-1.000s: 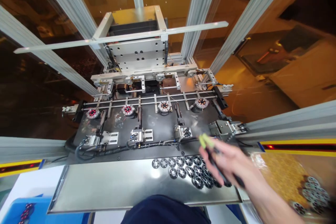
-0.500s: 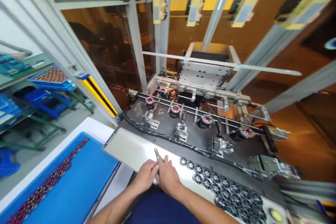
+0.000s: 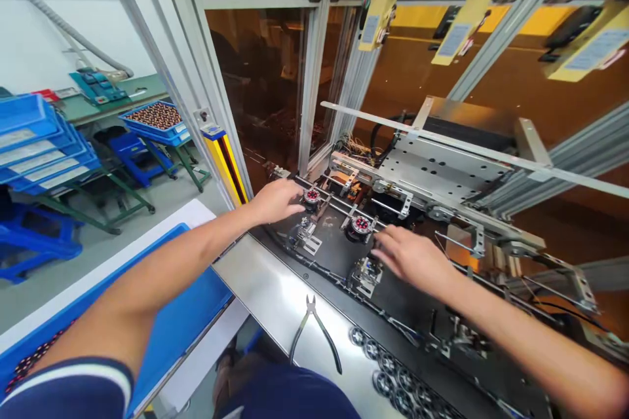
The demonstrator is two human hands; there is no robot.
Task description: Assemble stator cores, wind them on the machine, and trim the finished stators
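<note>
Left grip [image 3: 276, 201] spread beside red disc [image 3: 312, 196] — right grip [image 3: 411, 256] spread beside second disc [image 3: 361, 225].

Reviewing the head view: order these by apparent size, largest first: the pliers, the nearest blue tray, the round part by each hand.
1. Nearest blue tray, though partly hidden
2. Pliers
3. Round part by the left hand and round part by the right hand: too alike to rank
</note>
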